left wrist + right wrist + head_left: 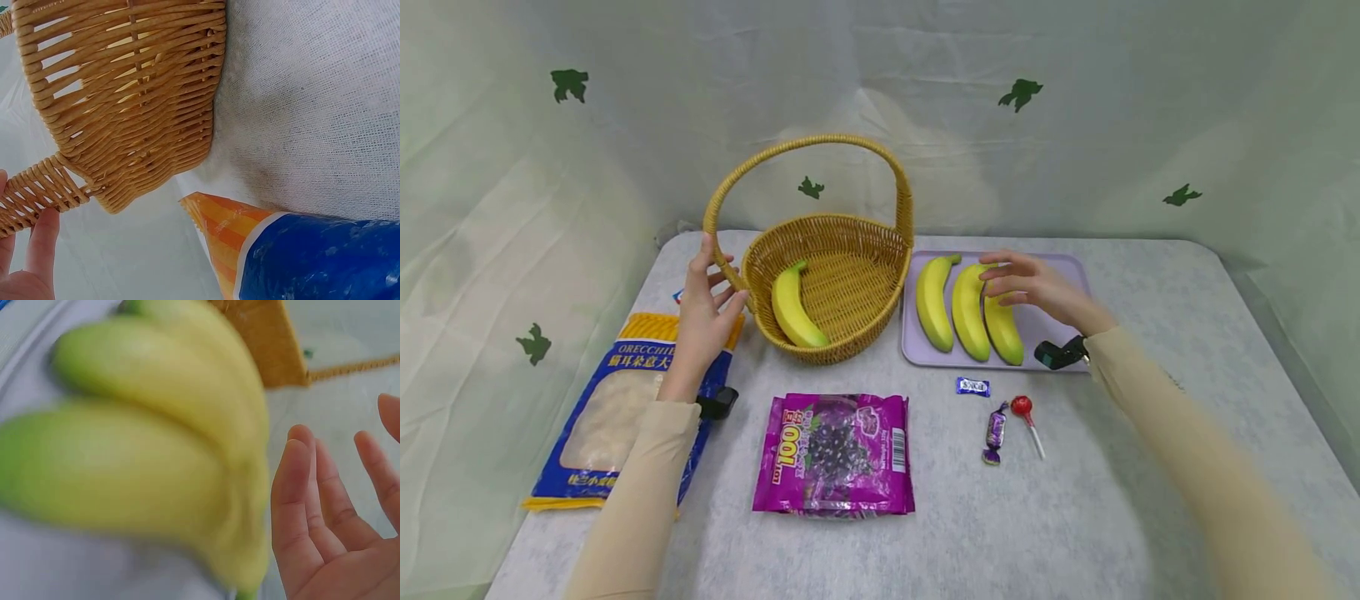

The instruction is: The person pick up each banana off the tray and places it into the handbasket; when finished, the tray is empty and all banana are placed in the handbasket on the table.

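Observation:
A woven basket (831,225) with a tall handle (808,143) stands mid-table, one yellow banana (793,308) lying inside. My left hand (713,279) is at the handle's left base; its straight fingers (42,240) touch the handle (37,194) beside the basket wall (125,94). To the right, a lilac tray (1067,267) carries three bananas (968,312). Over the rightmost banana (1003,329) hovers my right hand (1011,275), fingers spread. In the right wrist view, blurred bananas (137,462) lie close to the straight fingers (300,487), and no contact shows.
A blue and orange pasta bag (617,408) lies at the left under my forearm. A purple snack bag (835,454) sits front centre. A small blue candy (972,386), a purple wrapped candy (996,432) and a red lollipop (1022,408) lie before the tray. White cloth walls the table.

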Demonstrator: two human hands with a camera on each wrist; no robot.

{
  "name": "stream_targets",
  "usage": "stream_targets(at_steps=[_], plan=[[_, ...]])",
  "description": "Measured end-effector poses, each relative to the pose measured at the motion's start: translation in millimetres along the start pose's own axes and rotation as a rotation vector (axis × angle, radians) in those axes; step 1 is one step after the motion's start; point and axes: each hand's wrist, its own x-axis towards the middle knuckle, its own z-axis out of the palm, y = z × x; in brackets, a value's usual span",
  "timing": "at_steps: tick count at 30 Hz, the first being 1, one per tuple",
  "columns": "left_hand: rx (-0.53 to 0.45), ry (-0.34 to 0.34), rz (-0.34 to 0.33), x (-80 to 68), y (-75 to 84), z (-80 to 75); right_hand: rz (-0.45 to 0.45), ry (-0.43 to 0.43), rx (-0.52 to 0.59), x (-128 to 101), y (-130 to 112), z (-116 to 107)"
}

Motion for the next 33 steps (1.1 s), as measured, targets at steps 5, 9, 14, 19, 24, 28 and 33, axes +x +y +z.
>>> stream_targets(at_steps=[5, 9, 14, 19, 24, 28, 33], plan=[[-0.025, 0.008, 0.009, -0.7, 0.5, 0.1, 0.032, 0.032, -0.025, -17, 18, -20], [-0.031, 0.01, -0.001, -1.3, 2.3, -0.3, 0.067, 0.056, -0.021, -25, 27, -26], [-0.031, 0.012, -0.005, -0.4, 2.6, 0.7, 0.101, 0.068, -0.06, -28, 33, -27], [-0.033, 0.014, 0.006, 0.6, 1.6, 1.4, 0.111, 0.05, -0.126, -30, 34, -24], [-0.029, 0.017, 0.007, 0.1, 0.3, 0.9, 0.126, 0.005, -0.187, -29, 35, -19], [-0.025, 0.016, 0.011, -0.5, 1.4, 1.1, 0.137, 0.002, -0.219, -25, 35, -14], [-0.03, 0.012, 0.011, -0.7, 2.3, 2.2, 0.125, 0.013, -0.288, -21, 33, -7]])
